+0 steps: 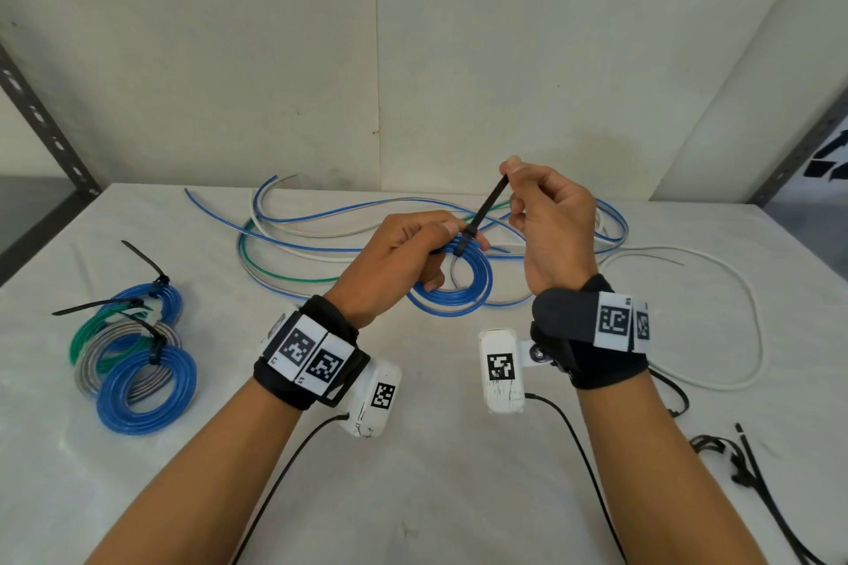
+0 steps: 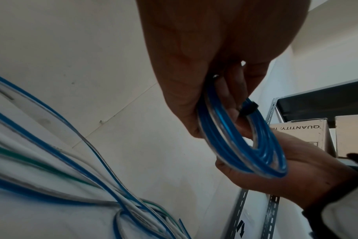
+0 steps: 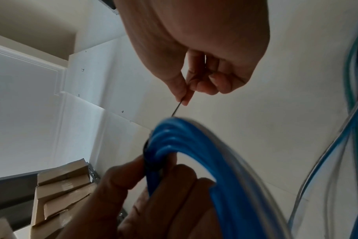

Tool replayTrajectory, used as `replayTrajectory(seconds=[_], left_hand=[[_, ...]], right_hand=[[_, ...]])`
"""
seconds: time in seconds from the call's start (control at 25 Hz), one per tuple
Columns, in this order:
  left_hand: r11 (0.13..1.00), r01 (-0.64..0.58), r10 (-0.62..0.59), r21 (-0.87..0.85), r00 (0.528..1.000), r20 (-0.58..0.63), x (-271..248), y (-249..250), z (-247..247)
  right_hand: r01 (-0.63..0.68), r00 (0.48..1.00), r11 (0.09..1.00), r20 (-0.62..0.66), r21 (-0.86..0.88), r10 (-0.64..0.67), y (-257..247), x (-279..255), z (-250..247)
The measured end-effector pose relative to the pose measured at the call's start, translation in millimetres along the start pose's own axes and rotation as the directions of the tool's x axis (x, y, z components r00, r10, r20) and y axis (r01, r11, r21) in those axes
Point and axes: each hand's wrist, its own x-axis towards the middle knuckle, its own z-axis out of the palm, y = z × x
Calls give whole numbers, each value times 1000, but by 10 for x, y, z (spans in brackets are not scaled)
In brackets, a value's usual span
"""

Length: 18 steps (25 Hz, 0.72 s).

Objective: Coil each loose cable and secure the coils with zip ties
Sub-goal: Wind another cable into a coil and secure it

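White tabletop [image 1: 459, 450]: tied coils [image 1: 133, 349] at left are finished, left hand [image 1: 394, 262] grips a blue coil [image 1: 459, 284] while right hand [image 1: 550, 225] pinches its zip tie [image 1: 486, 209] tail, loose cables [image 1: 321, 234] behind and spare ties [image 1: 752, 468] remain

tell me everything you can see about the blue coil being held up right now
The blue coil is several loops of glossy, translucent blue plastic-looking cable, held above the table. The left hand grips its top, fingers through the ring. A black zip tie wraps the loops there; the right hand pinches its tail, angled up and away.
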Motion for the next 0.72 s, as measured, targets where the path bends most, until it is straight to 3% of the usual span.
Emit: replayTrajectory(seconds=[0.2,0.44,0.72], left_hand=[[1000,-28,28,10,999,-19,-14,6,46],[996,18,0,88,980,-197,6,-100,191],[992,-17,37,123,986,-160,11,-159,252]], right_hand=[[-52,999,998,-8,-45,51,165,6,8],[-19,999,998,-44,-56,17,276,57,-34],[-4,998,997,-64,-78,-1,357,48,-40]])
